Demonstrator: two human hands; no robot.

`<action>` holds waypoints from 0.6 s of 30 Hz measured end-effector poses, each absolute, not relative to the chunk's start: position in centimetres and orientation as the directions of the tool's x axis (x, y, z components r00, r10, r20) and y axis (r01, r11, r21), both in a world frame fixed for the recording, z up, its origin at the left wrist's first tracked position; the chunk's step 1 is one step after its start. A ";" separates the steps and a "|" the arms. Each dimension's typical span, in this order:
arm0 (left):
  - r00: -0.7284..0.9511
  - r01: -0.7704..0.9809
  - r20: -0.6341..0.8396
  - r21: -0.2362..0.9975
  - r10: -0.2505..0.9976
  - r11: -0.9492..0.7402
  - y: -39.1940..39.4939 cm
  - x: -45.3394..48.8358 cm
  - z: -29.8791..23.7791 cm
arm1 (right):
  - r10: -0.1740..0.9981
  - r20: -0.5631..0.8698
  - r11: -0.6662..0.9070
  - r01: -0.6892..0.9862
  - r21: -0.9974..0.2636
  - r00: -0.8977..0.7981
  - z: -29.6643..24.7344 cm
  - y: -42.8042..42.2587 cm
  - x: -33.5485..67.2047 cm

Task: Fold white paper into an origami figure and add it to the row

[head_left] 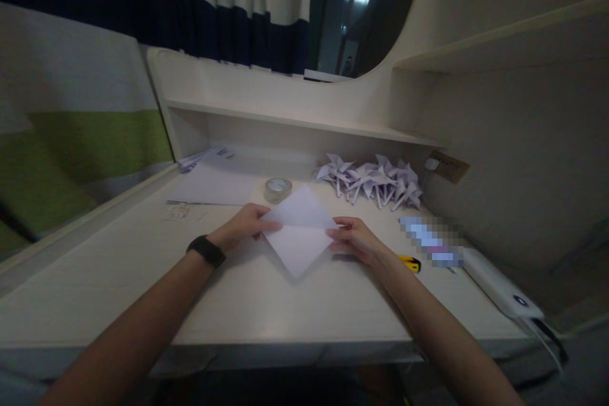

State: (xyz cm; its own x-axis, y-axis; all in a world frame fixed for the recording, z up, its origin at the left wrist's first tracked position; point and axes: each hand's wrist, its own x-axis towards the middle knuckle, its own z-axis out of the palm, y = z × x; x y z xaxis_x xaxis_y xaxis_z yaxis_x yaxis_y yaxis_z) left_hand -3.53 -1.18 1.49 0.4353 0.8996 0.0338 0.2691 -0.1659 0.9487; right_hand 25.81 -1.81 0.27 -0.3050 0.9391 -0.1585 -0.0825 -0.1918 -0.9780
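Note:
A white square of paper (299,231) lies diamond-wise on the pale desk (143,279), creased across its middle. My left hand (242,227) pinches its left corner, fingers closed on the paper. At the right corner my right hand (354,240) grips the paper too. A black band sits on my left wrist.
A roll of clear tape (278,189) stands just behind the paper. Several folded paper cranes (368,181) lie at the back right. A stack of white sheets (214,184) is at the back left. A yellow cutter (410,262) and a white power strip (495,282) lie to the right.

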 end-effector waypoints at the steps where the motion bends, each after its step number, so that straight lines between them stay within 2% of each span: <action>1: 0.450 0.244 0.035 0.957 0.892 -0.160 -1.3 -3.5 1.6 | 0.936 -0.157 -0.196 -0.097 -0.976 -0.315 0.4 -1.9 25.8; 5: 0.479 0.164 0.004 0.982 0.878 -0.094 -1.5 -3.6 1.7 | 0.932 -0.149 -0.219 -0.187 -0.958 -0.329 0.5 -1.7 26.1; 9: 0.391 0.109 -0.040 0.994 0.920 -0.003 -1.2 -3.6 1.5 | 0.953 -0.133 -0.199 -0.231 -0.952 -0.274 0.2 -1.3 26.5; 13: 0.370 0.052 -0.032 0.999 0.928 0.014 -1.3 -3.6 1.7 | 0.955 -0.089 -0.151 -0.207 -0.967 -0.282 0.0 -1.2 26.6; 18: 0.390 0.136 -0.013 0.990 0.921 -0.043 -1.7 -3.6 2.2 | 0.928 -0.031 -0.084 -0.128 -0.988 -0.371 0.1 -1.3 26.8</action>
